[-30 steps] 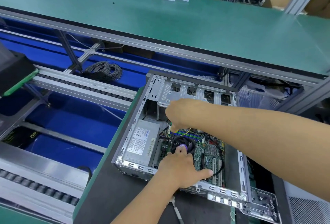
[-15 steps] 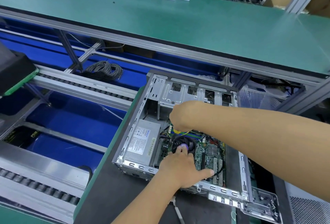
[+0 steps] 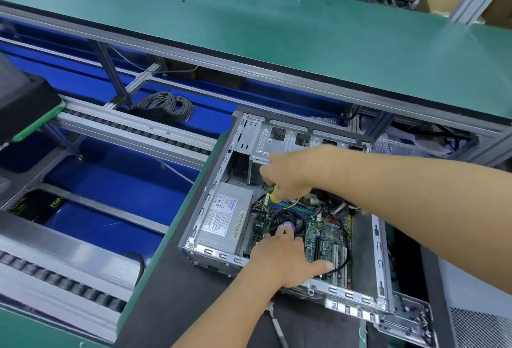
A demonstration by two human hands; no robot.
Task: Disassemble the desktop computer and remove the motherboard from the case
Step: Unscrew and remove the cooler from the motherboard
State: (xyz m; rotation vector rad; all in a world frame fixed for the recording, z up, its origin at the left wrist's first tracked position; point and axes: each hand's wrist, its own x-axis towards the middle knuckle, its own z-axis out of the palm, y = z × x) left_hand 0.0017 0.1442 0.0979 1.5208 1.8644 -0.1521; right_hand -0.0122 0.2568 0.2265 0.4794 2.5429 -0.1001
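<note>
The open desktop case (image 3: 250, 137) lies flat on a dark mat, its green motherboard (image 3: 327, 234) exposed inside. My left hand (image 3: 282, 259) rests on the black CPU fan (image 3: 297, 225), a fingertip touching its purple hub and the thumb stretched out over the board. My right hand (image 3: 293, 173) reaches in from the right and grips a yellow-handled tool (image 3: 274, 194) pointed down near the memory slots at the board's far edge. The tool's tip is hidden.
A grey power supply (image 3: 224, 214) fills the case's left side. A loose metal panel (image 3: 407, 320) lies at the case's near right corner. A coil of black cable (image 3: 166, 106) sits in the blue conveyor bed to the left. A green bench (image 3: 277, 43) runs behind.
My right hand has shifted only slightly above the board's far edge, still holding the tool. My left hand stays on the fan.
</note>
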